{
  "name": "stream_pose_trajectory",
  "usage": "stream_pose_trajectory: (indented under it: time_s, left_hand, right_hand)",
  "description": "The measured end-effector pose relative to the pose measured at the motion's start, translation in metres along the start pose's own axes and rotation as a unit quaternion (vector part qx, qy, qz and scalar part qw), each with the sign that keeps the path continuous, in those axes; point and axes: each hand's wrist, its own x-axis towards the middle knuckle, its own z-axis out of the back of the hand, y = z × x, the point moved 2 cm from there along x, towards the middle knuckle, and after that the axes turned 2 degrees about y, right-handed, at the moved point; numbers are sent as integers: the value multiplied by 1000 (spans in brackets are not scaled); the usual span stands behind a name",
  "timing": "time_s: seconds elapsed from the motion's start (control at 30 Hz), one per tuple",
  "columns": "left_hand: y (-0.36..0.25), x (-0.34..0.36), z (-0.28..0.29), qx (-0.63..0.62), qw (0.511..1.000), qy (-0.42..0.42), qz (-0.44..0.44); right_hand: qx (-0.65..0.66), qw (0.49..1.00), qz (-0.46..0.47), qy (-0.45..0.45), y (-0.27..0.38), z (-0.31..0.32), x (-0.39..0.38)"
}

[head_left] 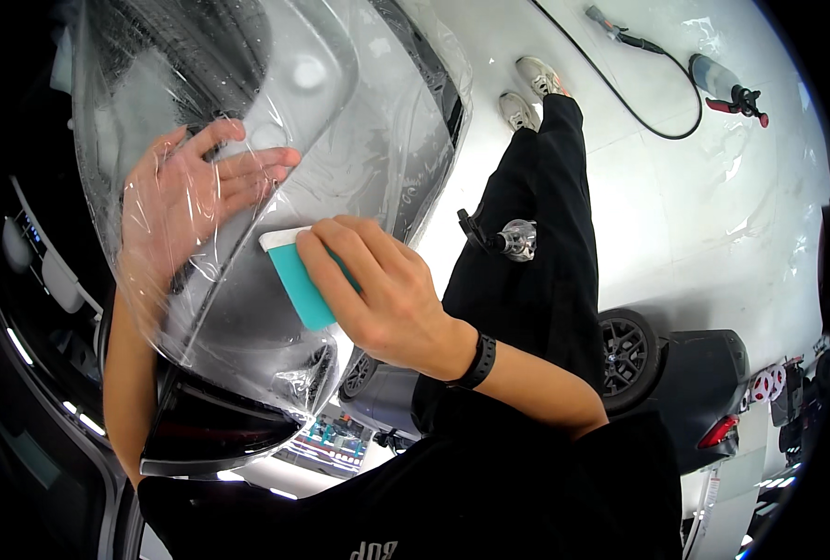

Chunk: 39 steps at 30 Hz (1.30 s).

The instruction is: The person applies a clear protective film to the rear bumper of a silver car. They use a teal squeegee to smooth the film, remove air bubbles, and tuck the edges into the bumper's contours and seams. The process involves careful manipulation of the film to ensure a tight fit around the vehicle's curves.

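Observation:
A sheet of clear film (340,121), wet and wrinkled, lies over the curved panel of a car. My left hand (177,201) is behind the film, seen through it, with its fingers stretched out and apart. In my right hand (387,289) is a teal squeegee (300,287) with a white edge, gripped between thumb and fingers. The white edge rests at the film, close to a dark seam (217,280) in the panel. Below the seam, the film's lower end bunches up beside a dark tail light (214,425).
On the pale floor (657,187) lie a black hose (611,107) with a nozzle and a spray bottle (718,84) with a red trigger. A clear bottle (519,240) with a black head is against my trousers (536,196). Another dark car (699,373) stands to the right.

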Motion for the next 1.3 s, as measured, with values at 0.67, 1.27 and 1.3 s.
stream_pose_trajectory:
  time_s: [0.67, 1.27, 1.3]
  left_hand:
    - [-6, -2, -9, 7, 1000, 25, 11]
    - [-24, -92, 12, 167, 982, -79, -39]
    - [-21, -110, 7, 157, 976, -139, -65]
  right_hand:
    - [-21, 993, -111, 38, -12, -7, 38]
    - [292, 923, -246, 46, -46, 44, 31]
    - [313, 916, -244, 63, -49, 36, 27]
